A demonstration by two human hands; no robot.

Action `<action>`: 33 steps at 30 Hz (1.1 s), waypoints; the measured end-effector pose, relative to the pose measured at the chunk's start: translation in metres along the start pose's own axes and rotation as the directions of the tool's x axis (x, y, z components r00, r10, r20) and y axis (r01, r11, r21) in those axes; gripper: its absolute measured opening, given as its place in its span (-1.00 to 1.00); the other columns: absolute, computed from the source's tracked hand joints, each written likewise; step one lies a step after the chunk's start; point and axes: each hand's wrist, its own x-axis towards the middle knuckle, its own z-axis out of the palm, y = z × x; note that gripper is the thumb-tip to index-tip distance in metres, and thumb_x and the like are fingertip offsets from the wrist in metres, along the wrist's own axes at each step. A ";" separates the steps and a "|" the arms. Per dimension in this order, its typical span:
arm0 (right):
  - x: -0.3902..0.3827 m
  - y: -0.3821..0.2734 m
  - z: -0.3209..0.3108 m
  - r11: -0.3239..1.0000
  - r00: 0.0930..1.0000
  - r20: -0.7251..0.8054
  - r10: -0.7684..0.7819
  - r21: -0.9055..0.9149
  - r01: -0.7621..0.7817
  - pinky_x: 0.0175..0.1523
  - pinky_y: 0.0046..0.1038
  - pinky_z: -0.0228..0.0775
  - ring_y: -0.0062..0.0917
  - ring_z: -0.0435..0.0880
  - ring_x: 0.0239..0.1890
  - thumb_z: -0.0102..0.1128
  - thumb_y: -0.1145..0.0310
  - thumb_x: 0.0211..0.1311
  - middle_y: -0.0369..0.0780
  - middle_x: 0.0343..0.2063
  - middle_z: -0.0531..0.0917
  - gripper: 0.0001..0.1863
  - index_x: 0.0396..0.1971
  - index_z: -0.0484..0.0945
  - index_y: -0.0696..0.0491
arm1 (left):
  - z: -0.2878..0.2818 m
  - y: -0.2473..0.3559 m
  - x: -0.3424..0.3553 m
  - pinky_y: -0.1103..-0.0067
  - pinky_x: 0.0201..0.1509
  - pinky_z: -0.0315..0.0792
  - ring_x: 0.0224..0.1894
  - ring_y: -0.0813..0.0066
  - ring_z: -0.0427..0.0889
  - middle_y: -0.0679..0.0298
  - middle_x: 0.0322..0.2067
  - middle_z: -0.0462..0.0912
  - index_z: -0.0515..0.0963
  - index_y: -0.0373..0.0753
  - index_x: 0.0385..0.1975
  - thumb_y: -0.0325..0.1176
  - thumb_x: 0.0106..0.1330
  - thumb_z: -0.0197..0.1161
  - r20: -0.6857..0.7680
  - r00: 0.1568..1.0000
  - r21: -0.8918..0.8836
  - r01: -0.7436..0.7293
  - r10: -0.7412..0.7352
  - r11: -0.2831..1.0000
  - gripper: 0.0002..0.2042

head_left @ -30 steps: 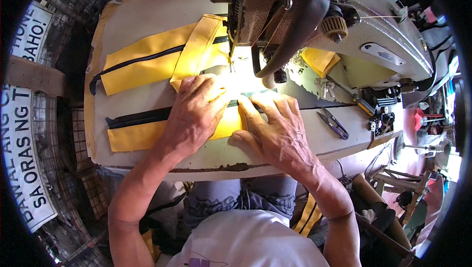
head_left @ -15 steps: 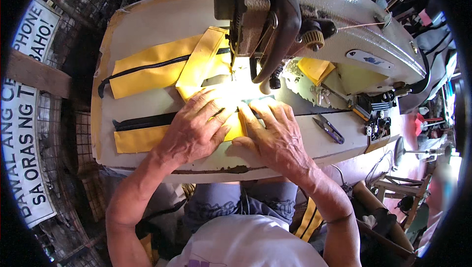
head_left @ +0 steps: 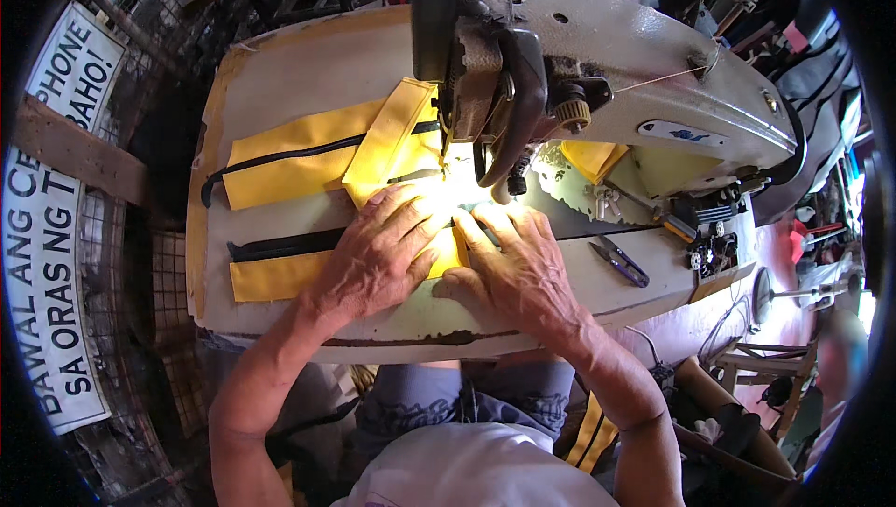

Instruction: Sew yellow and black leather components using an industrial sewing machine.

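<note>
My left hand (head_left: 383, 250) lies with fingers stretched out over a yellow fabric strip with a black zipper (head_left: 280, 246) along its upper edge. Beside it, my right hand (head_left: 513, 264) rests flat near the fabric's right end, thumb reaching left. Both sets of fingertips are just in front of the sewing machine's (head_left: 644, 68) needle area, where bright lamp light washes out detail. Another yellow piece with a black zipper (head_left: 317, 143) lies beyond my left hand, and a folded yellow strip (head_left: 390, 133) slants across its right end.
Thread snips (head_left: 619, 261) lie right of my right hand. Farther right are an orange-and-black-handled tool (head_left: 679, 227) and a cluster of small metal parts (head_left: 714, 253). Folded yellow fabric (head_left: 594, 160) sits under the machine arm. The table's worn front edge (head_left: 439, 339) runs below my wrists.
The whole view has shifted slightly, so the table and machine appear a little lower. Both hands keep nearly the same place on the fabric.
</note>
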 end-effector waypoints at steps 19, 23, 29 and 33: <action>0.016 0.006 0.003 0.999 0.999 0.030 0.014 -0.034 -0.013 0.13 -0.18 0.29 -0.19 0.52 0.01 0.25 -0.15 0.24 -0.10 -0.07 0.62 -0.32 0.13 0.54 0.12 | 0.001 -0.015 0.010 0.22 0.51 0.19 0.36 0.14 0.40 0.09 0.20 0.53 0.56 -0.33 0.12 -0.35 0.31 0.24 0.063 0.998 -0.032 -0.029 0.031 0.999 -0.60; 0.019 0.009 0.002 0.998 1.000 0.003 -0.015 -0.055 0.015 0.03 -0.21 0.30 -0.23 0.55 -0.09 0.25 -0.17 0.22 -0.12 -0.16 0.64 -0.30 0.12 0.55 0.12 | -0.002 -0.014 0.013 0.23 0.48 0.23 0.35 0.14 0.41 0.09 0.18 0.54 0.56 -0.34 0.10 -0.36 0.32 0.21 0.031 0.999 -0.045 -0.038 0.039 0.998 -0.62; 0.025 0.005 -0.003 0.997 0.996 0.062 0.067 -0.034 -0.065 0.11 -0.15 0.31 -0.17 0.54 -0.04 0.23 -0.17 0.26 -0.09 -0.15 0.64 -0.35 0.06 0.60 0.11 | -0.003 -0.023 0.021 0.23 0.48 0.24 0.32 0.13 0.43 0.09 0.15 0.55 0.59 -0.33 0.04 -0.36 0.29 0.23 -0.017 0.999 -0.045 -0.033 0.032 0.998 -0.66; -0.001 0.014 -0.009 0.985 0.998 -0.061 0.026 -0.169 -0.036 0.39 0.00 0.19 -0.08 0.45 0.21 0.39 -0.09 0.17 -0.06 0.06 0.53 -0.40 0.08 0.64 0.03 | -0.005 -0.027 0.020 0.25 0.47 0.26 0.30 0.12 0.44 0.10 0.13 0.55 0.60 -0.31 0.02 -0.39 0.26 0.25 -0.004 1.000 -0.029 -0.031 0.031 0.999 -0.67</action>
